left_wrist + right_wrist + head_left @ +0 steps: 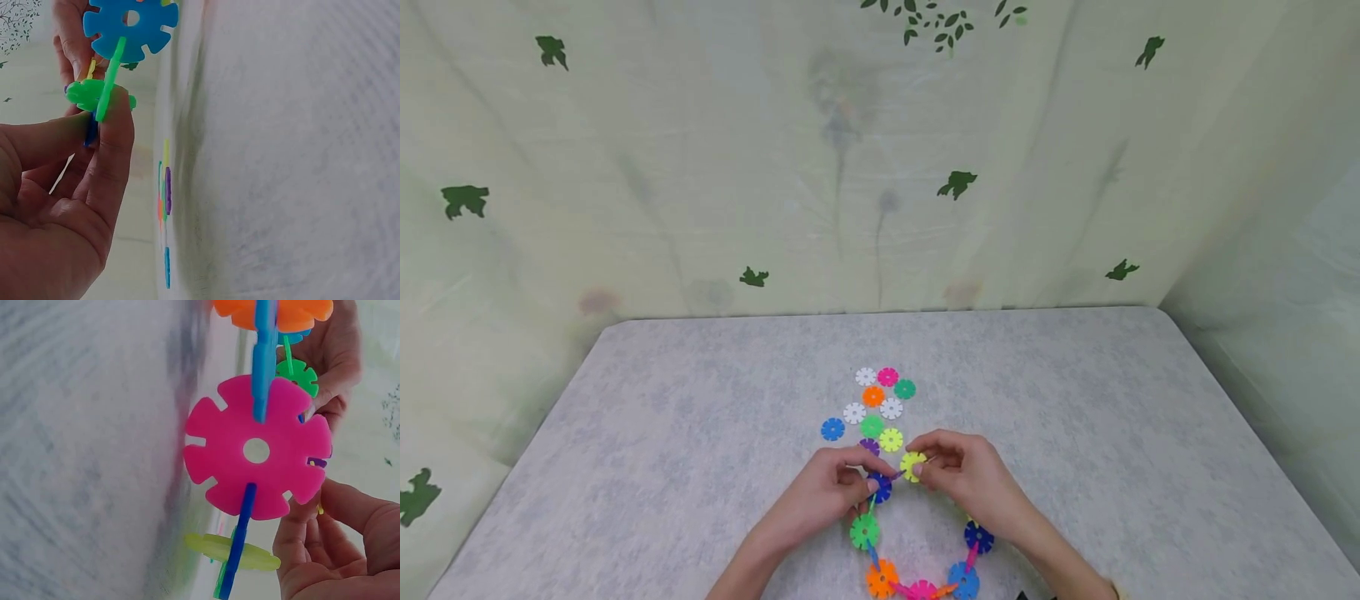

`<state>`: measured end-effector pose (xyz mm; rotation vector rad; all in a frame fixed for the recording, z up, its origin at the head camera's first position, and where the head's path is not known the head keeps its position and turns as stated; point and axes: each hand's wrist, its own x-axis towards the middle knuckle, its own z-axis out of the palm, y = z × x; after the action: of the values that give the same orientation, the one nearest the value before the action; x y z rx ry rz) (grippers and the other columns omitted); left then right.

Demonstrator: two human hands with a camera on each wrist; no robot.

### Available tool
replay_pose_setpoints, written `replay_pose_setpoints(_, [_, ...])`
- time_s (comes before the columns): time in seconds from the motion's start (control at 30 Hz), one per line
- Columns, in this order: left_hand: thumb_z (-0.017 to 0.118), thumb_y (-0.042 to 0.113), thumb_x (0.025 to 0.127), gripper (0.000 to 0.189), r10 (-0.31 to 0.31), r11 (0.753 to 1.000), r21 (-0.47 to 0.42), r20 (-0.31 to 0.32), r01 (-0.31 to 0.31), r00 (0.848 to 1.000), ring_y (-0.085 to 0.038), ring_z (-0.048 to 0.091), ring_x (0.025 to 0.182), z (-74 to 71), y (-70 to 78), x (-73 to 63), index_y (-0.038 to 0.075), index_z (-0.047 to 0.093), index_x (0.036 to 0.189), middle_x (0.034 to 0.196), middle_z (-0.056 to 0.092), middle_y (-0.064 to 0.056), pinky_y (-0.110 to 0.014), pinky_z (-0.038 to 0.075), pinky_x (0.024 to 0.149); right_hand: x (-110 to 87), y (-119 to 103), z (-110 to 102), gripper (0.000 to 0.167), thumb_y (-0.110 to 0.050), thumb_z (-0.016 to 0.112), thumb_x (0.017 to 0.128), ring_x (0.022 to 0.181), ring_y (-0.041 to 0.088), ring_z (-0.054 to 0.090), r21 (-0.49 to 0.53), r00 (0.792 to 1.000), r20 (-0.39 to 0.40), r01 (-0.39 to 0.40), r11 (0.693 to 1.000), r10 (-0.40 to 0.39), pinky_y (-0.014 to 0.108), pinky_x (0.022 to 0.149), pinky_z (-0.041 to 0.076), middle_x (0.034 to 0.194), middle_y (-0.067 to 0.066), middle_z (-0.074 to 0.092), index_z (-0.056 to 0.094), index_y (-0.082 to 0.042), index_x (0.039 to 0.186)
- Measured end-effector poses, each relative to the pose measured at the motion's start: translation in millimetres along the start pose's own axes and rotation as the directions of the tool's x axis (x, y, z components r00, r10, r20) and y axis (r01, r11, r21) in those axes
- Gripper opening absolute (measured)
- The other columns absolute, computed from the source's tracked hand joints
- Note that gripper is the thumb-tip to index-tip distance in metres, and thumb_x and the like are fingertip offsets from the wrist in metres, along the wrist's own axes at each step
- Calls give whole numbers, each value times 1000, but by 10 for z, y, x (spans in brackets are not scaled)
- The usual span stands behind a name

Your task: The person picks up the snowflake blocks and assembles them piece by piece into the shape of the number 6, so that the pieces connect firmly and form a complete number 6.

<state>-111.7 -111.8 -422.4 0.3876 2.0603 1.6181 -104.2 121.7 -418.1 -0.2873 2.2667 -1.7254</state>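
**Left hand point(831, 487) and right hand point(973, 479) pinch a chain of notched discs point(882, 579)**

The left thumb and fingers are clamped on a dark blue disc point(881, 488); the right thumb and fingers grip a yellow disc point(911, 467). Between them sits a purple disc point(897, 476); whether it meets the yellow one is unclear.

The discs are thin, smooth and plastic-looking, round, with slots around the rim and a central hole. Set crosswise, slot into slot, they form a loop that bows from the hands towards the person, a pink disc point(256, 450) among them.

Just beyond the fingertips, loose discs point(873, 397) lie flat on the mottled grey tabletop point(700, 417). Behind hangs a pale, creased cloth point(700, 167) with dark green leaf-like shapes.
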Motion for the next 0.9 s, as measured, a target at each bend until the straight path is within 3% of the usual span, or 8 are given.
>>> replay_pose_setpoints(0.37, [62,1,94,19,27,999,44,-3,-26,1000,-19,54,58,15,-25,9,11,75,104,77,63,-12,-29,49,54,-13,-23,30,16,-10,72,90,76,26,67,-40,1000,-13,-7,999,6,28,67,56,88,1,69,72,-8,106])
replay_pose_setpoints(0.9, [61,0,94,20,28,998,51,-7,-28,1000,-18,52,58,34,6,3,9,74,105,78,62,-8,-26,47,53,-5,0,-7,21,-14,70,92,75,29,65,-18,999,42,-1,1000,2,31,65,55,84,8,69,70,-6,111])
